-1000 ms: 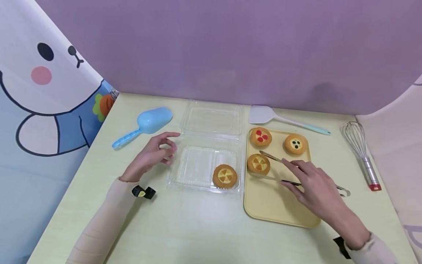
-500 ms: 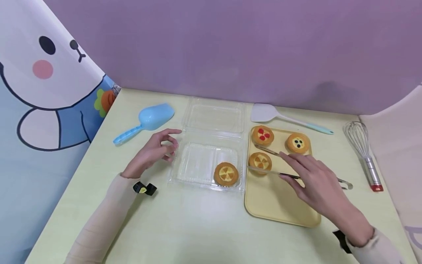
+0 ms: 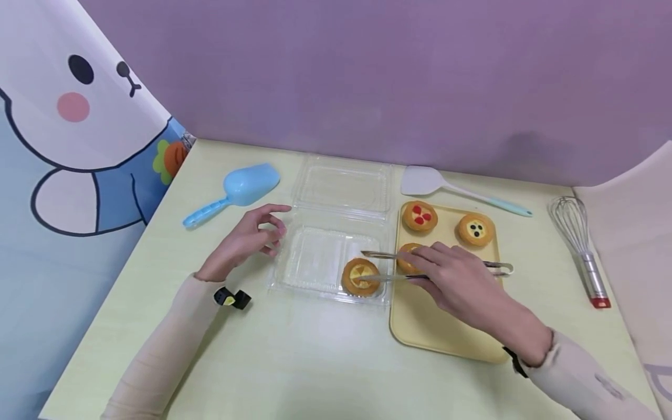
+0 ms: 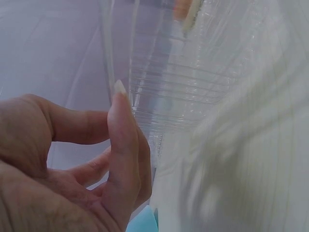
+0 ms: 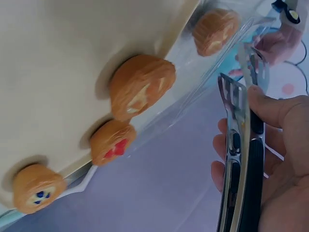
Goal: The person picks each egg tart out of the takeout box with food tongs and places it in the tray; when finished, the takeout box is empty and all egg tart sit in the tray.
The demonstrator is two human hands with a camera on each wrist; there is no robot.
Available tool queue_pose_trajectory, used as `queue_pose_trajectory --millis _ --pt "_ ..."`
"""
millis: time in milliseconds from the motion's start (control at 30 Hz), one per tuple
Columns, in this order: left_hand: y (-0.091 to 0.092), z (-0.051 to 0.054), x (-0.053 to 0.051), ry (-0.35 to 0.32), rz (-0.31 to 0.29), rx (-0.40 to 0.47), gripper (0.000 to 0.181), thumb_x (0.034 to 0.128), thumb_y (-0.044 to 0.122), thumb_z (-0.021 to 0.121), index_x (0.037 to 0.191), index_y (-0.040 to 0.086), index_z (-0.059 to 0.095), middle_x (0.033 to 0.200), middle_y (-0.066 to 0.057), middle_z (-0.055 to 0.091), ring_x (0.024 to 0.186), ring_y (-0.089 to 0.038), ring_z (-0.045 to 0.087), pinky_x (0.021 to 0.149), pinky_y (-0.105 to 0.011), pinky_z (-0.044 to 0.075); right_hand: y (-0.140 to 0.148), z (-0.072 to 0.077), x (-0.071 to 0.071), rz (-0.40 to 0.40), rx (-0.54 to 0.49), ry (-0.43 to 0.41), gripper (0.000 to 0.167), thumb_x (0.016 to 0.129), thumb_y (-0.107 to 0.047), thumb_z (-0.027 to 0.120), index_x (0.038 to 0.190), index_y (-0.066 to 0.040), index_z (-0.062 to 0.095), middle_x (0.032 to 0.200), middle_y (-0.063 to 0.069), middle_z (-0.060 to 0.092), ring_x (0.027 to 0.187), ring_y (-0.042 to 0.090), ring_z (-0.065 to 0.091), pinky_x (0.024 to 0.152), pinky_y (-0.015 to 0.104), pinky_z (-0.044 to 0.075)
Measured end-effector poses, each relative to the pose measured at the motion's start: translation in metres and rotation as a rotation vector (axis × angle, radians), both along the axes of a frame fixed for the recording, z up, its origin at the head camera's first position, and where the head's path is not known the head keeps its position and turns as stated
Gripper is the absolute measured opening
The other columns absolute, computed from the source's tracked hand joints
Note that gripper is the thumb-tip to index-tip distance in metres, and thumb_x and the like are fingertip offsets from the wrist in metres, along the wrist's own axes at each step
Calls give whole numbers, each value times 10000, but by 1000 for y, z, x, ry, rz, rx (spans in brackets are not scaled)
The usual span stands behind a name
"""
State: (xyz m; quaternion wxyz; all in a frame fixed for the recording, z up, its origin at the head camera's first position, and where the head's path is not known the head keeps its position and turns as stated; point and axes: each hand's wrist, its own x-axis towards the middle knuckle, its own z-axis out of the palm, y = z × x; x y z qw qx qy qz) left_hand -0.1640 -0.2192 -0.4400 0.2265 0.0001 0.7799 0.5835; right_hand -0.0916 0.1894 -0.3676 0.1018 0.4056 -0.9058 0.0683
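My right hand (image 3: 459, 277) holds metal tongs (image 3: 385, 255); their tips are apart, with nothing between them. In the head view the tips overlap a round tart with orange wedges (image 3: 353, 286) in the near right corner of a clear hinged container (image 3: 310, 256). Beneath my right hand, a similar tart (image 3: 408, 261) on the yellow tray (image 3: 446, 326) is partly hidden. In the right wrist view, the tips stand clear of the tarts. My left hand (image 3: 247, 239), fingers loosely bent, is at the container's left edge; in the left wrist view a fingertip (image 4: 119, 89) meets the rim.
Two more tarts, one with red topping (image 3: 420, 216) and one with dark dots (image 3: 476, 229), sit at the tray's far end. Around the table lie a blue scoop (image 3: 249, 184), a white spatula (image 3: 422, 182) and a whisk (image 3: 580, 248). The container's lid (image 3: 343, 185) lies folded back.
My right hand has moved left, carrying the tongs from around the wedge tart on the tray to over the tart in the container. That tray tart stayed put, and my left hand barely moved.
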Motion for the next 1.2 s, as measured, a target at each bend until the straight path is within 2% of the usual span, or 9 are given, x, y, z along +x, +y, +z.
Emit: queue_pose_trajectory --millis 100,267,633,933,1033,1200 --pt "0 0 -1 -2 2 -1 612 988 -57 515 1569 117 430 1162 -181 536 718 -220 622 614 -272 593 -7 -1 -2 27 18 -4 399 885 -234 820 1269 -157 742 1104 -42 766 950 169 715 663 330 560" --pt "1 0 -2 -3 -2 -1 611 989 -38 526 1569 129 432 1170 -186 535 724 -218 618 621 -283 599 -12 -2 -5 51 37 -10 332 899 -223 807 1221 -157 764 1085 -50 765 986 159 720 707 344 588" --pt "2 3 -3 -4 5 26 650 945 -76 503 1560 124 437 1134 -171 530 704 -208 579 603 -283 566 -16 -10 -12 41 38 -2 380 894 -219 815 1258 -136 750 1096 -17 765 954 173 704 705 344 577" --pt "0 -1 0 -10 11 17 624 965 -45 513 1562 117 435 1134 -168 537 724 -225 593 619 -301 584 -31 -17 -31 28 7 -34 397 891 -193 828 1270 -119 737 1091 -2 762 967 200 716 791 385 610" --pt "0 -1 1 -9 15 22 623 965 -46 517 1561 114 434 1133 -171 537 711 -221 593 616 -308 585 -36 -17 -37 22 5 -50 407 893 -192 827 1283 -126 732 1102 0 759 968 205 710 779 374 610" --pt "-1 -2 0 -1 6 19 614 976 -30 525 1564 120 431 1143 -178 540 718 -217 606 624 -315 594 -37 -18 -41 26 13 -56 431 895 -200 827 1304 -116 720 1120 14 756 999 219 714 792 377 615"
